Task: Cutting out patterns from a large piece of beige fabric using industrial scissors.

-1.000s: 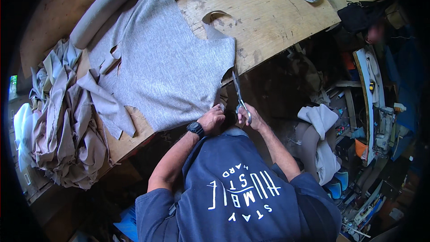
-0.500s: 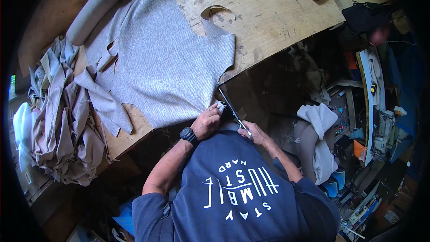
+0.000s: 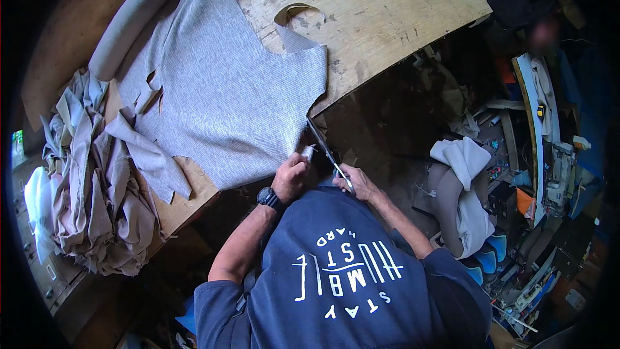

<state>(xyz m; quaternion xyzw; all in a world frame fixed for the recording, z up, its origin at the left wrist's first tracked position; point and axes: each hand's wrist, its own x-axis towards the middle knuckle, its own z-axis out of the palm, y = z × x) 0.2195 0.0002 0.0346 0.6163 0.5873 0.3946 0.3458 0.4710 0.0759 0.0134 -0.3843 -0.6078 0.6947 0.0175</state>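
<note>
A large sheet of grey woven fabric (image 3: 226,84) lies across the wooden table (image 3: 387,19), its near part drawn over the front edge. My left hand (image 3: 290,176), with a black watch (image 3: 269,198) on the wrist, is closed on the near corner of this fabric. My right hand (image 3: 359,183) grips the handles of long scissors (image 3: 325,145). Their blades reach up to the fabric's right edge, just beyond my left hand. Whether the blades are fully closed is hard to make out. A thin curled strip (image 3: 294,19) extends from the fabric's far right side.
Crumpled beige and grey cloth scraps (image 3: 106,200) hang over the table's left end. Behind the sheet lies a long grey fabric roll (image 3: 139,13). On the right are folded light cloth (image 3: 462,161), an upright board (image 3: 529,136) and cluttered tools (image 3: 533,291).
The scissors and my right hand have shifted slightly left, with the blades near the fabric edge. My left hand keeps its hold on the corner. The whole view has moved a little.
</note>
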